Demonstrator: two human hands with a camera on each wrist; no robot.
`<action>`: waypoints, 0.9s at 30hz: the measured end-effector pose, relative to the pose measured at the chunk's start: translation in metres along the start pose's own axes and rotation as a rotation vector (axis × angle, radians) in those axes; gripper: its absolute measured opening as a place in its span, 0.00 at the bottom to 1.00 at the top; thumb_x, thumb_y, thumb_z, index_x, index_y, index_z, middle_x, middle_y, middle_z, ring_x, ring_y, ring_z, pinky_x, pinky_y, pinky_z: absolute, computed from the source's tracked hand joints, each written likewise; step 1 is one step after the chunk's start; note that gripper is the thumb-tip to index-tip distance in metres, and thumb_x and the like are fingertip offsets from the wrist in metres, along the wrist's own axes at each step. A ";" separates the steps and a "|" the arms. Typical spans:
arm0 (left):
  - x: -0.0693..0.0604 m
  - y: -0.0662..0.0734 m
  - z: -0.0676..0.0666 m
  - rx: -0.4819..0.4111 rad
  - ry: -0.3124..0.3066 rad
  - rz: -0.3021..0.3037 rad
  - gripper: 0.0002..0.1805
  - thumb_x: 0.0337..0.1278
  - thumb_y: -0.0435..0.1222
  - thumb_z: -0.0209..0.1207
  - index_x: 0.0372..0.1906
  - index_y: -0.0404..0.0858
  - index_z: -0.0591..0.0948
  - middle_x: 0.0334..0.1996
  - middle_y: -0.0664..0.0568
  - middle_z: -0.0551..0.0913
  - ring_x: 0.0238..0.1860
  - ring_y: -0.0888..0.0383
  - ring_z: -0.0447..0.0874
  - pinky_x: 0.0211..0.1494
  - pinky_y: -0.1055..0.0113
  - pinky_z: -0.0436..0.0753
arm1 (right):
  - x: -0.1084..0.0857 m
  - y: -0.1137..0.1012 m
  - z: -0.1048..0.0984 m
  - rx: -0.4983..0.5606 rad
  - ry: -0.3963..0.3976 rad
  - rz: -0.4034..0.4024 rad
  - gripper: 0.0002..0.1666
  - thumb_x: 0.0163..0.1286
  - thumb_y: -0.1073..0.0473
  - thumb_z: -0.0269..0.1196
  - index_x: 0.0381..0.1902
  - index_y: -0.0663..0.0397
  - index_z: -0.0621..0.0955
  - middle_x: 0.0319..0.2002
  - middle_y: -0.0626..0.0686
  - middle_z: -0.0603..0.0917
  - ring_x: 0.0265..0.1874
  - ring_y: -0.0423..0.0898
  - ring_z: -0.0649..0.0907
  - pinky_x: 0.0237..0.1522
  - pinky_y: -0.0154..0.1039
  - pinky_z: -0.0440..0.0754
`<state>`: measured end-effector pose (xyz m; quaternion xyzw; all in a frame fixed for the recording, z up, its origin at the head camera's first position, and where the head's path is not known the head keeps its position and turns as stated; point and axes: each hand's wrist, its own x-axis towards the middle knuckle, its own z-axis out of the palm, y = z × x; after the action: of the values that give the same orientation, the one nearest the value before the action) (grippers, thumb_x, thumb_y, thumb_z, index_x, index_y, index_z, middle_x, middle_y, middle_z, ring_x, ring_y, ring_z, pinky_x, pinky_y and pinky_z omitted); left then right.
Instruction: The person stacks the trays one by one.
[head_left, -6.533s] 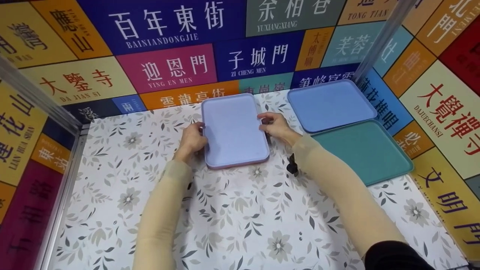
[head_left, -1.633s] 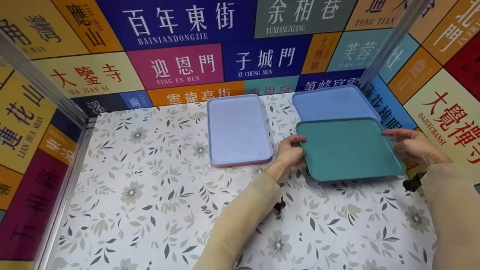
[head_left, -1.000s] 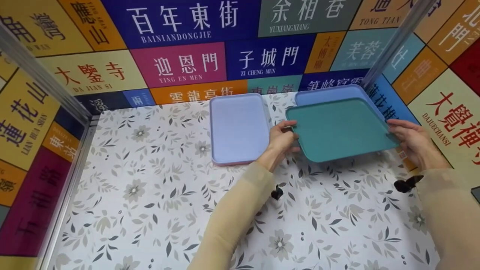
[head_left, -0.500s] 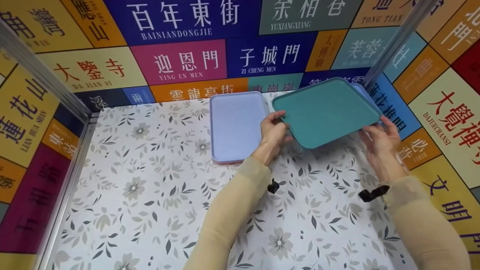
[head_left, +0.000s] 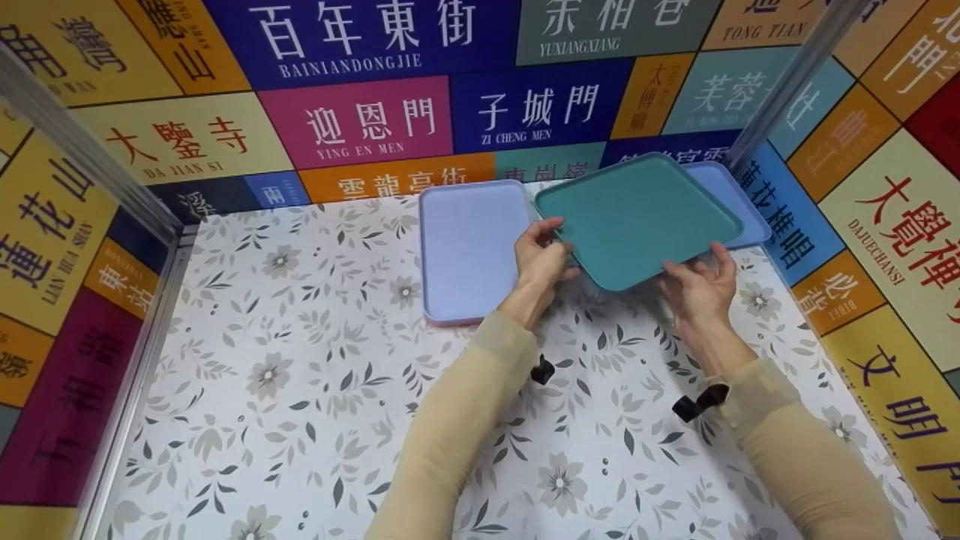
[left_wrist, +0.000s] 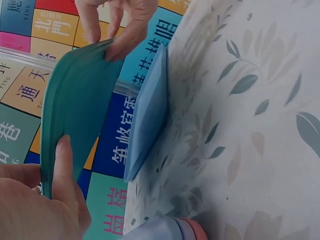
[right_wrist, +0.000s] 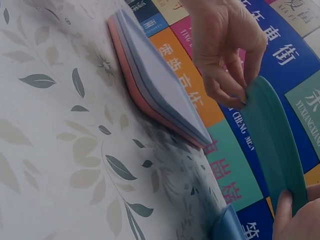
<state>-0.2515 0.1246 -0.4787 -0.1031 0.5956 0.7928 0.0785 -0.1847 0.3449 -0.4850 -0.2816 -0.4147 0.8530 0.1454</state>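
Observation:
Both hands hold a green rectangular tray tilted above the table, clear of it in the wrist views. My left hand pinches its left edge, thumb on one face and fingers on the other. Near its lower right corner, my right hand grips the rim between thumb and fingers. Behind the green tray lies a blue tray, partly covered in the head view. Left of my left hand is a stack topped by a lavender tray; its coral bottom tray shows in the right wrist view.
The table has a white cloth printed with leaves and flowers. Panels of coloured signs stand along the back and both sides, with metal posts at the corners. A dark wrist strap hangs at the right sleeve.
Earlier, both hands were on the lavender tray. The green tray has since risen off the table and moved left and back, turning. My right hand has shifted left with it, uncovering the blue tray's right end.

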 end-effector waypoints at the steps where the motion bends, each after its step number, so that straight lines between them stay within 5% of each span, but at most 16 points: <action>1: 0.000 -0.001 0.000 0.004 0.000 -0.001 0.25 0.67 0.20 0.59 0.64 0.41 0.87 0.57 0.48 0.81 0.41 0.56 0.84 0.29 0.63 0.91 | 0.000 0.000 0.000 -0.011 -0.008 0.004 0.60 0.71 0.83 0.65 0.87 0.29 0.60 0.55 0.48 0.71 0.34 0.43 0.86 0.41 0.40 0.91; 11: 0.004 -0.005 -0.008 0.002 -0.038 -0.039 0.22 0.67 0.21 0.60 0.61 0.41 0.87 0.65 0.44 0.83 0.47 0.54 0.87 0.41 0.56 0.96 | 0.004 -0.009 -0.001 -0.024 -0.059 -0.033 0.58 0.66 0.87 0.66 0.80 0.30 0.67 0.49 0.49 0.70 0.30 0.47 0.81 0.27 0.39 0.79; 15: 0.017 0.009 -0.020 0.041 -0.057 -0.057 0.20 0.69 0.24 0.62 0.61 0.41 0.89 0.64 0.45 0.83 0.48 0.55 0.86 0.46 0.56 0.97 | 0.004 -0.018 -0.004 -0.054 -0.072 -0.041 0.58 0.65 0.87 0.68 0.81 0.33 0.68 0.48 0.48 0.72 0.29 0.46 0.82 0.27 0.39 0.82; 18: 0.032 0.027 -0.035 0.162 -0.092 -0.068 0.19 0.73 0.29 0.64 0.64 0.44 0.89 0.62 0.46 0.85 0.49 0.56 0.85 0.50 0.54 0.97 | 0.002 -0.022 -0.009 -0.079 -0.099 -0.030 0.59 0.66 0.86 0.69 0.84 0.34 0.67 0.49 0.47 0.77 0.27 0.45 0.84 0.27 0.38 0.84; 23: 0.057 0.059 -0.060 0.354 -0.259 -0.112 0.23 0.75 0.35 0.66 0.71 0.47 0.85 0.70 0.44 0.85 0.63 0.47 0.87 0.66 0.39 0.92 | -0.004 -0.022 -0.015 -0.141 -0.191 0.011 0.56 0.69 0.84 0.68 0.85 0.37 0.66 0.50 0.48 0.88 0.29 0.45 0.89 0.28 0.38 0.89; 27: 0.070 0.080 -0.077 0.468 -0.436 -0.163 0.28 0.79 0.39 0.64 0.79 0.54 0.80 0.80 0.47 0.78 0.78 0.42 0.80 0.77 0.37 0.85 | -0.008 -0.018 -0.016 -0.189 -0.274 0.020 0.51 0.70 0.84 0.67 0.81 0.38 0.68 0.48 0.48 0.89 0.33 0.44 0.91 0.34 0.38 0.92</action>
<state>-0.3339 0.0287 -0.4435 0.0426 0.7204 0.6291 0.2888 -0.1681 0.3617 -0.4758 -0.1794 -0.5059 0.8421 0.0519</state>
